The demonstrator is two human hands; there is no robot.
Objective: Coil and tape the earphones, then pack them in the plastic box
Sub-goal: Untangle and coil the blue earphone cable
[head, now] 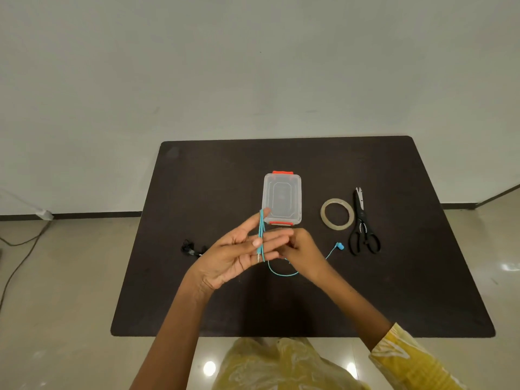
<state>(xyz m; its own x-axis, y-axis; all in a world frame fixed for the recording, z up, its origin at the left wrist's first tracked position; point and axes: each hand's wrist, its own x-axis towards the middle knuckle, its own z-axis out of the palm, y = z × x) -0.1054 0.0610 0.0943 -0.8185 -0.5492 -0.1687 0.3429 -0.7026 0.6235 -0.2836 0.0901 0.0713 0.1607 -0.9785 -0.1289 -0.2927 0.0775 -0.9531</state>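
Left hand (239, 254) is held palm up with fingers straight, blue earphones (261, 237) looped around them; their cable is pinched by the right hand (299, 250). One earbud (339, 246) lies on the dark surface (394, 291). Beyond the hands a lidded plastic box (282, 201) is seen, with tape roll (336, 213) and scissors (363, 223) to its right, black earphones (190, 249) at left. No writing can be read.
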